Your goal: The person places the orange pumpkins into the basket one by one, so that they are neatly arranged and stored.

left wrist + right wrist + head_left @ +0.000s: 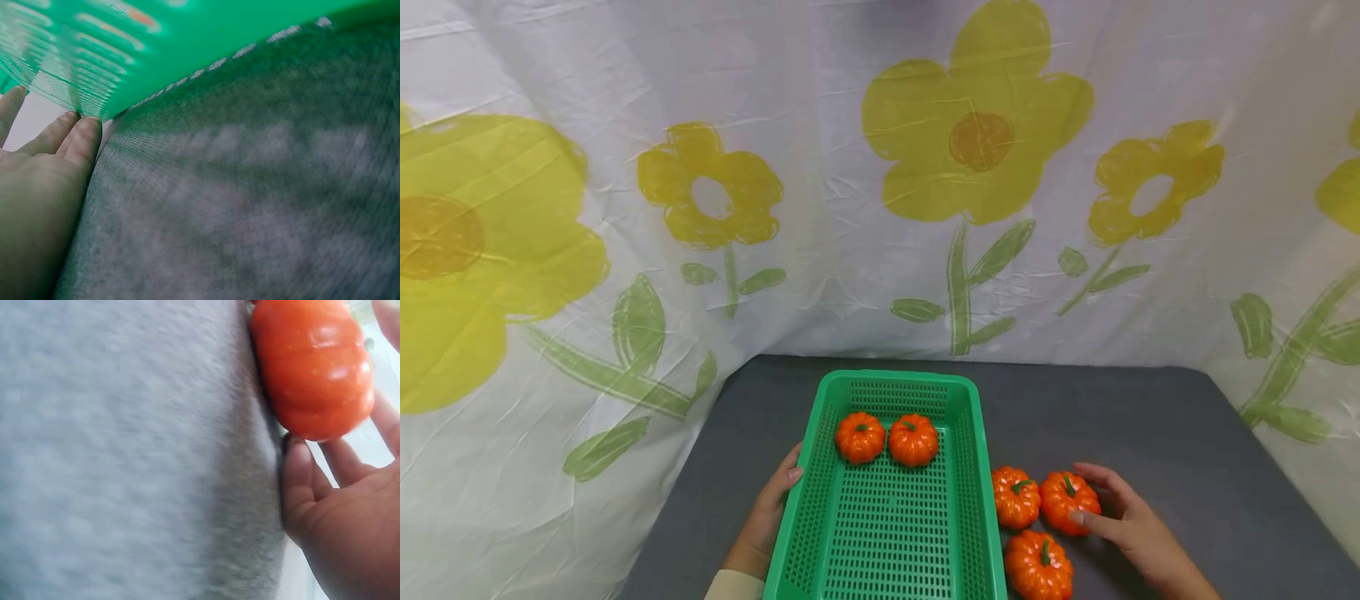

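Note:
A green plastic basket (891, 533) with slotted walls stands on the dark table, holding two small orange pumpkins, one left (861, 438) and one right (913, 440). At its left side my left hand (769, 508) touches the outer wall near the rim with extended fingers (81, 140). My right hand (1131, 525) is at a third pumpkin (1070, 502) on the table, thumb over its near right side, other fingers spread behind it. The right wrist view has this pumpkin (315, 369) right at the fingertips.
Two more pumpkins, a rear one (1017, 497) and a nearer one (1039, 567), lie against the basket's right side, close to the pumpkin at my right hand. A white curtain (827, 275) with yellow flowers hangs behind and beside the dark table (1120, 417).

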Demonstrator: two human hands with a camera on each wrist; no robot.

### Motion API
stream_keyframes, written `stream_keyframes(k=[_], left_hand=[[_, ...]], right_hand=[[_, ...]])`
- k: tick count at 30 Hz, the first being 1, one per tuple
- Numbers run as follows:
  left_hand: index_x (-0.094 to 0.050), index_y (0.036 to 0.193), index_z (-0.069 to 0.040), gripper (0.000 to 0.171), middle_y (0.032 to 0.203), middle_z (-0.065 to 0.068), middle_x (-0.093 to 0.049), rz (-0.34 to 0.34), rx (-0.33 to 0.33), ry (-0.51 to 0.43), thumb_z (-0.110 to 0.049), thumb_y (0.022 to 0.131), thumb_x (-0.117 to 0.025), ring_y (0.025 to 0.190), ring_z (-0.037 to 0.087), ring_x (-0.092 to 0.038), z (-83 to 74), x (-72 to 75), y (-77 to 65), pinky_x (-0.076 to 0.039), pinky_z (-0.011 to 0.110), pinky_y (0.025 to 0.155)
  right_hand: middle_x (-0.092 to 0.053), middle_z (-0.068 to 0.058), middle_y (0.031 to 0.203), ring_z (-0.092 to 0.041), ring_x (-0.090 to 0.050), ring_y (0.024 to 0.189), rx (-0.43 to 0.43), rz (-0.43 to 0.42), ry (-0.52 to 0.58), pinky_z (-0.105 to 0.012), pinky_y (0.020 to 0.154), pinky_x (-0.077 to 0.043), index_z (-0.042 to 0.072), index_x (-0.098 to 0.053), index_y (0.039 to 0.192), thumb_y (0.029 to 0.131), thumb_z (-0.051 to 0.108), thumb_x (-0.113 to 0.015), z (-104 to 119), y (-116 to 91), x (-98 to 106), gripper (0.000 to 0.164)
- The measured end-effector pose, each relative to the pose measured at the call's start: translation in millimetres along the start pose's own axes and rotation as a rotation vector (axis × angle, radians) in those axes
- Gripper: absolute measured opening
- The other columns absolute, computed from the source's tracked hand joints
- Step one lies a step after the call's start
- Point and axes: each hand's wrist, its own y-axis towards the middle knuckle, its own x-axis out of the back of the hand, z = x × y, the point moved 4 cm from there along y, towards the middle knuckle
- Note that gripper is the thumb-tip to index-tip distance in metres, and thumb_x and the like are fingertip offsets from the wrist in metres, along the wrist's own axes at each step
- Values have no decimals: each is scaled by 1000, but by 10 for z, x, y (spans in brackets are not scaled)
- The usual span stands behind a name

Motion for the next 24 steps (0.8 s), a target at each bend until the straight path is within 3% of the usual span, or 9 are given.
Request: stream_keyframes(k=[4, 9, 17, 24], left_hand=[[13, 166, 12, 70, 167, 45, 6, -34, -1, 1, -18, 112, -21, 146, 10, -44, 4, -5, -7, -38, 30, 116], [4, 171, 6, 72, 172, 39, -2, -77, 20, -25, -21, 112, -26, 150, 20, -41, 17, -21, -11, -37, 34, 118], [11, 169, 7, 69, 171, 40, 6, -38, 25, -21, -21, 114, -21, 150, 16, -38, 11, -26, -12, -35, 32, 119], [-4, 173, 1, 71, 174, 33, -10, -119, 19, -50, -21, 111, -28, 154, 31, -36, 30, -37, -17, -37, 36, 119]], right_hand=[[-51, -24, 154, -11, -61, 119, 5, 9, 6, -26, 93, -52, -2, -40, 161, 99, 9, -82, -23, -8, -68, 76], [-49, -25, 155, -11, -61, 120, -1, 11, 36, -25, 95, -52, -1, -39, 162, 99, 9, -82, -15, -13, -100, 77], [-51, -25, 152, -9, -62, 118, 15, -6, 19, -24, 94, -52, -3, -39, 161, 99, 7, -81, -2, -39, -107, 76], [-55, -22, 145, -9, -64, 111, 63, -74, -14, -24, 88, -54, -5, -42, 159, 99, 3, -79, -2, -42, -52, 71]])
